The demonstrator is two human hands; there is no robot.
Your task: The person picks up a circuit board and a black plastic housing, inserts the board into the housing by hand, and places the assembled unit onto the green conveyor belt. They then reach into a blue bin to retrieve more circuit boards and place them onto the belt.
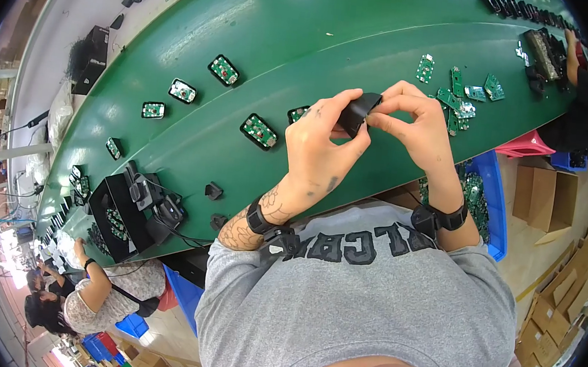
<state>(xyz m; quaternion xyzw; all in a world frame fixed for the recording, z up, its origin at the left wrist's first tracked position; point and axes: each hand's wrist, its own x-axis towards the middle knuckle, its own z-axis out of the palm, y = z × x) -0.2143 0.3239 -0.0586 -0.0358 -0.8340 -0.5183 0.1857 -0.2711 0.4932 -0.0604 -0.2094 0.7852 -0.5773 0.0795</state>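
Observation:
Above the green table, my left hand (319,147) grips a black plastic housing (357,115), its fingers on the far side and its thumb below. The thumb and forefinger of my right hand (418,125) pinch at the housing's right edge; whether a small part sits between them is hidden. Just left of my left hand lies a black case with a green circuit board (258,132) in it. Another filled case (297,114) is partly covered by that hand. To the right of my right hand, loose green circuit boards (451,99) are piled on the table.
More filled cases (223,70) are spaced out to the left on the green table (335,46). Two small black parts (214,191) lie near its front edge. A black box (117,216) stands at left. Below the edge, a blue bin (493,210) holds boards. Co-workers (96,292) work at both ends.

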